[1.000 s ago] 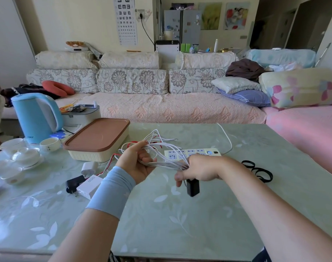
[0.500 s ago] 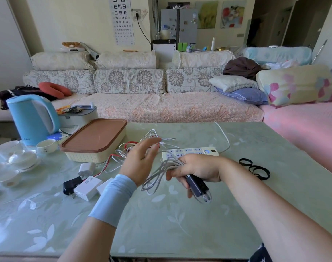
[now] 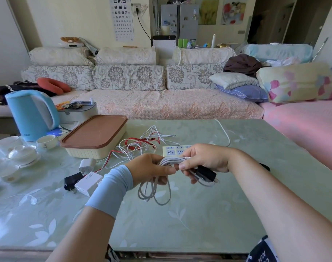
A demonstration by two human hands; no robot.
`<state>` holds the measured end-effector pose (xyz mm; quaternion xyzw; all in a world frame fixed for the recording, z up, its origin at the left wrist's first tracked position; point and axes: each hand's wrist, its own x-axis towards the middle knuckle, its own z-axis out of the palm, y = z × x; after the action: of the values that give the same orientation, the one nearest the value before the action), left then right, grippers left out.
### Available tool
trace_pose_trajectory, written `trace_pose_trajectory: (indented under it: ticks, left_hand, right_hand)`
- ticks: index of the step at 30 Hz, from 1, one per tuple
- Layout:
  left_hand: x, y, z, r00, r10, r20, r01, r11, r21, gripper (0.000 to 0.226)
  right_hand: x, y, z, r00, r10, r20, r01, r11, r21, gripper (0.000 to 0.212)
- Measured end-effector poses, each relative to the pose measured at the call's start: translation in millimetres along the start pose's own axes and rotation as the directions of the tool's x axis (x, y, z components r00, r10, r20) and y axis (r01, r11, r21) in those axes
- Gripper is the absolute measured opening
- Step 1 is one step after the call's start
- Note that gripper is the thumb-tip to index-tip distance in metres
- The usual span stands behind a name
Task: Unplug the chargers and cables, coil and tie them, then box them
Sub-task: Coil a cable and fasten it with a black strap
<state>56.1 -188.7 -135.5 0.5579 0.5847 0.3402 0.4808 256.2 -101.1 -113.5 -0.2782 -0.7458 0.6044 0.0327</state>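
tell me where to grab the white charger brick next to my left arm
Probably from above, pinching the white charger brick across its two long sides: it lies flat on the table, and the black adapter crowds its left end.

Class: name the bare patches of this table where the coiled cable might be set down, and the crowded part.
Bare: the table between the forearms, below the coiled cable; also right of the power strip. Crowded: the left, with box, chargers, loose cables, cups, kettle.
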Motion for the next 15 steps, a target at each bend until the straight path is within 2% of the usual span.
trace_pose_trajectory:
  ticks: [4,6,9,10,12,14,15]
  left_hand:
    - [-4,2,3,0.996,-0.018,0.091,0.029,0.992,-0.127,0.02]
    - [-3,2,2,0.999,-0.039,0.035,0.042,0.996,-0.081,0.02]
    - [0,1,0,0.998,0.007,-0.059,-0.003,0.998,0.063,0.02]
    - [0,1,-1,0.996,0.02,-0.085,-0.011,0.994,0.107,0.023]
    - [1,1,-1,0.992,0.034,-0.122,-0.008,0.977,0.212,0.027]
    - [2,0,0,0.987,0.037,-0.157,0.011,0.955,0.295,0.032]
    - [3,-1,-1,0.983,0.04,-0.178,0.02,0.945,0.325,0.036]
  right_hand:
    - [-1,5,-4,0.998,0.031,0.058,-0.031,1.0,0.002,0.014]
    - [-1,6,-3,0.998,0.036,0.056,-0.038,0.999,0.017,0.019]
    - [2,6,0,1.0,0.003,0.023,-0.003,1.0,0.015,0.027]
    - [3,5,2,1.0,-0.01,0.005,0.01,1.0,-0.027,0.03]
    - [6,4,6,0.996,-0.039,-0.075,0.02,0.971,-0.24,0.031]
    - [7,2,9,0.985,-0.082,-0.152,-0.004,0.87,-0.492,0.027]
    - [8,1,10,0.978,-0.103,-0.179,-0.014,0.83,-0.557,0.026]
